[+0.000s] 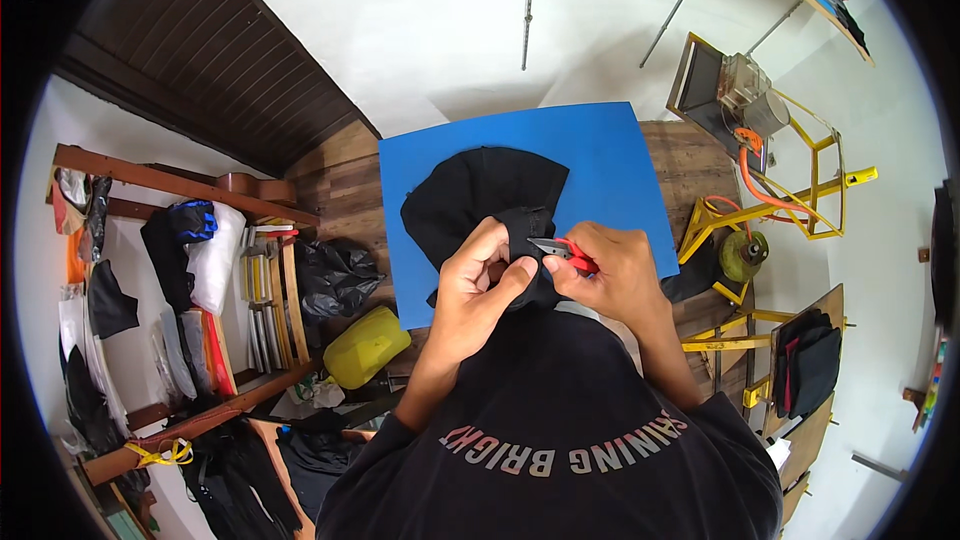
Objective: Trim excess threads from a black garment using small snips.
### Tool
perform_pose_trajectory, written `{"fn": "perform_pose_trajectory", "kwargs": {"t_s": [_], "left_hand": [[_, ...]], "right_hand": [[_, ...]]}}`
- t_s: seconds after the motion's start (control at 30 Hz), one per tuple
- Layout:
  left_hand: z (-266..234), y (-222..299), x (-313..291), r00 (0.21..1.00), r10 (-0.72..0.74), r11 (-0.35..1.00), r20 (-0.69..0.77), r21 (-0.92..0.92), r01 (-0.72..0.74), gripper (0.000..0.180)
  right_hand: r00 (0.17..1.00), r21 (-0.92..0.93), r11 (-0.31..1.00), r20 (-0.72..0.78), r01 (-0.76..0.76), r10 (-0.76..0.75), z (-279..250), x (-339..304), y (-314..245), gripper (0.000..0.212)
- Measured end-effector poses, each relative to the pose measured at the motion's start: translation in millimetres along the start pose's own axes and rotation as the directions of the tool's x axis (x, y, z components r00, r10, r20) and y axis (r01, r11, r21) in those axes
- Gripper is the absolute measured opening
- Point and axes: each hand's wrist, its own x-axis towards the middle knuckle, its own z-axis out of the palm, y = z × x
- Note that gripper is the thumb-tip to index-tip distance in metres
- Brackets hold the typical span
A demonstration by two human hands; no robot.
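A black garment (468, 198) is spread over the far part of a blue tabletop (603, 155), and its near part is bunched up between my hands. My left hand (470, 290) pinches a fold of this cloth between thumb and fingers. In my right hand (618, 275) is a pair of small thread snips (581, 258) with red handles and dark blades. The blades point left and lie against the cloth, close to my left fingertips. Whether they touch a thread is too small to tell.
Wooden shelving (190, 175) with bags and cloth stands at the left. Beside the table lie a black plastic bag (338, 275) and a yellow container (368, 347). To the right are yellow metal frames (825, 202), a green gas cylinder (742, 255) and folded dark cloth (808, 365).
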Motion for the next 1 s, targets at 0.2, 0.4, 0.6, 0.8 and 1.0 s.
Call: {"fn": "perform_pose_trajectory", "kwargs": {"t_s": [0.2,0.4,0.6,0.8,1.0], "left_hand": [[-0.3,2.6,1.9,1.0,0.01,1.0,-0.018,0.01,-0.01,0.008],[-3.4,1.9,3.4,1.0,-0.004,0.998,-0.014,0.059,0.004,0.019],[-4.8,2.5,5.3,1.0,-0.005,0.999,-0.012,0.053,0.006,0.015],[-5.3,5.4,6.9,1.0,-0.008,1.0,0.002,0.026,0.008,0.012],[-0.9,10.2,10.5,0.996,-0.031,0.999,-0.085,-0.031,0.029,0.004]], "right_hand": [[0.999,0.091,0.996,-0.036,-0.003,0.006,2.8,3.7,-1.5,0.028],[0.999,-0.023,1.0,0.047,0.009,-0.008,0.0,5.3,-0.1,0.029],[1.0,0.039,0.999,0.005,0.017,-0.017,-1.2,13.0,-4.5,0.028],[0.995,-0.016,1.0,0.099,0.014,-0.012,-3.2,11.3,3.1,0.029],[0.997,0.061,0.996,0.042,-0.069,0.067,-1.7,12.6,-1.8,0.029]]}}
